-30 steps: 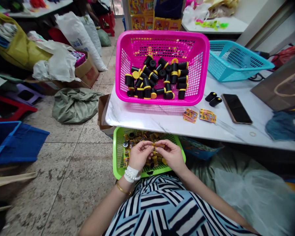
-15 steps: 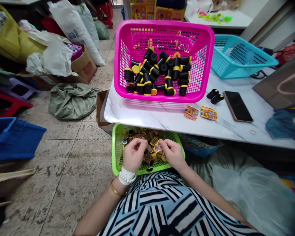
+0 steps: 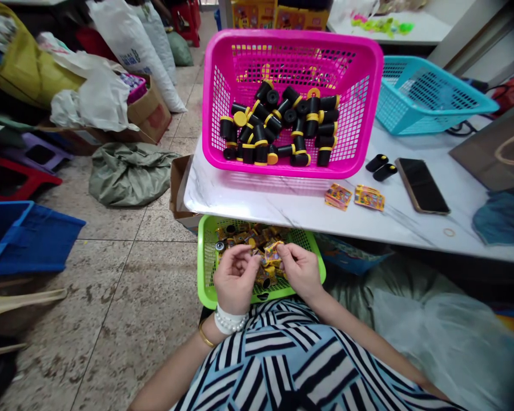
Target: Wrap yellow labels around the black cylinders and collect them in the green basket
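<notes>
A: Our grip?
B: Our right hand [image 3: 300, 271] pinches a small yellow printed foil packet [image 3: 273, 254] narrowly in its fingertips; our curled left hand [image 3: 235, 279] is just beside it, and we cannot tell if it holds anything.
A: And the packet?
B: Over the green plastic mesh basket [image 3: 204, 257], long axis tilted, nearer our right hand.

Small packing workshop. Contents: tiled floor [image 3: 111, 285], marble-topped counter [image 3: 257, 200], pink mesh basket [image 3: 291, 40] of black-and-yellow canisters [image 3: 274, 120], stuffed woven sacks [image 3: 132, 51], cardboard carton [image 3: 152, 111], low plastic stools [image 3: 38, 155].
</notes>
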Available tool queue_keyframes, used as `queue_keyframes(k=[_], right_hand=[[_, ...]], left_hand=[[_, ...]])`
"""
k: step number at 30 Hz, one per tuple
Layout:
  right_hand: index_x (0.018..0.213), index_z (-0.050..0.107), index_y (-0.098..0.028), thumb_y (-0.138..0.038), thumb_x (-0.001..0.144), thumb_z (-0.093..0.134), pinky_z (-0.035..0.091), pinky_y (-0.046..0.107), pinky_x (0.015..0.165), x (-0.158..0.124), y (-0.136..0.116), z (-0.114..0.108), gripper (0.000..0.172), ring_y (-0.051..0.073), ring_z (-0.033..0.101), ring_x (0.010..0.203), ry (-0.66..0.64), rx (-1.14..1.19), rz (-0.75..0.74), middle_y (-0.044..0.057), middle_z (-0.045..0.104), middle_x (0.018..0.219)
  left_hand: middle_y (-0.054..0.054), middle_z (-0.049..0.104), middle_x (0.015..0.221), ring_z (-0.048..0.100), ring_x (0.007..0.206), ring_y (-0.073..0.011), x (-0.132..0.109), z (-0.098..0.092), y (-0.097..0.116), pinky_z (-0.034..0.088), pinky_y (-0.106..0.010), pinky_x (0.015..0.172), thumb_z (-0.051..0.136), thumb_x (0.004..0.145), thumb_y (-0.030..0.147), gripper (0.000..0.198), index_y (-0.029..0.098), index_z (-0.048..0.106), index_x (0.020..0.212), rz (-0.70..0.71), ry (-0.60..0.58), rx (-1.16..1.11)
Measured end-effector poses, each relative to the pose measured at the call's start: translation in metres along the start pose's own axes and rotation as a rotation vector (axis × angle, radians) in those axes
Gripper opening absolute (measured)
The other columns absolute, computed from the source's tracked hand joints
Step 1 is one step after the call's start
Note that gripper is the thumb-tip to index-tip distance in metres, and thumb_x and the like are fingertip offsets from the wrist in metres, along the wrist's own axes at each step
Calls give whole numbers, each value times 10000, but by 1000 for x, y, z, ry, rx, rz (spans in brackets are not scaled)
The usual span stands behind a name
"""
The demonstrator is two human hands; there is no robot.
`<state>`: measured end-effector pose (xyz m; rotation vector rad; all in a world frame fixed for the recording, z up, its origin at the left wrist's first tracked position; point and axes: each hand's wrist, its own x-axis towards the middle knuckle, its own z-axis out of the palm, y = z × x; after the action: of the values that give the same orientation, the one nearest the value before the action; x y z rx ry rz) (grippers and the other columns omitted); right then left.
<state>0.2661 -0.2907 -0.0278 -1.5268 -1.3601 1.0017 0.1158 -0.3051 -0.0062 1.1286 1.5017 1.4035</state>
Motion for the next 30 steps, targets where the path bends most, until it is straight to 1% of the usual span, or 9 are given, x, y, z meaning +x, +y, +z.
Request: queue_keyframes(k=[2,5,8,12,17,21,24,27,30], right_hand=[[605,562,-194,-487,922,518,342,239,508,0,0,1,434,112,436,510,12,-7,14,-21,494,532],[599,555,-192,-472,925,520,343,244,517,-2,0,3,431,112,429,510,0,-20,-3,-23,484,529],[606,562,-196,-421,932,528,358,256,543,-4,0,5,397,121,441,528,-6,-40,-72,-17,492,550],[682,603,-210,-338,941,524,403,281,606,-5,-2,6,300,154,515,612,-72,-85,-233,14,554,651],[771,611,-221,-256,951,483,421,282,612,-1,-4,9,224,167,548,663,-178,-154,-363,26,556,709],[695,587,-211,-259,945,481,390,275,557,11,-13,6,277,155,525,599,-213,-217,-475,17,541,649],[680,618,-211,-288,948,511,403,264,560,37,-40,-15,299,139,546,568,-279,-216,-511,4,585,615],[777,670,-211,-313,937,542,436,293,639,90,-75,-43,229,169,588,649,-58,-391,-599,28,652,693],[994,698,-211,-238,890,575,456,336,763,158,-103,-61,163,245,614,919,38,-825,-666,80,716,1005]], left_hand=[[-10,632,740,561,648,-124,-1,-1,0,459,-233,620,719,791,237,75,215,732,861,74,38,36],[-41,656,768,589,702,-149,0,-2,-2,469,-254,650,701,809,231,55,206,750,805,153,-96,133],[-50,649,766,576,662,-150,2,0,-7,464,-258,604,712,800,259,120,201,775,884,112,-149,137],[-50,638,734,584,682,-162,6,1,-11,478,-262,627,752,749,279,89,197,778,775,50,-137,100],[-78,717,796,642,743,-190,17,-6,-10,509,-272,679,759,727,321,130,195,785,748,-139,-168,-4],[-28,640,567,416,388,-66,29,-14,-9,281,-189,381,809,655,427,338,148,784,845,-425,-304,-159],[6,578,507,311,340,-10,35,-19,-8,151,-156,356,846,597,448,377,116,724,728,-580,-347,-345],[36,535,454,292,322,-1,38,-21,-5,95,-140,350,856,592,419,374,132,624,656,-673,-335,-481],[1,625,573,336,333,6,41,-20,0,95,-127,344,848,617,386,352,127,641,737,-670,-358,-582]])
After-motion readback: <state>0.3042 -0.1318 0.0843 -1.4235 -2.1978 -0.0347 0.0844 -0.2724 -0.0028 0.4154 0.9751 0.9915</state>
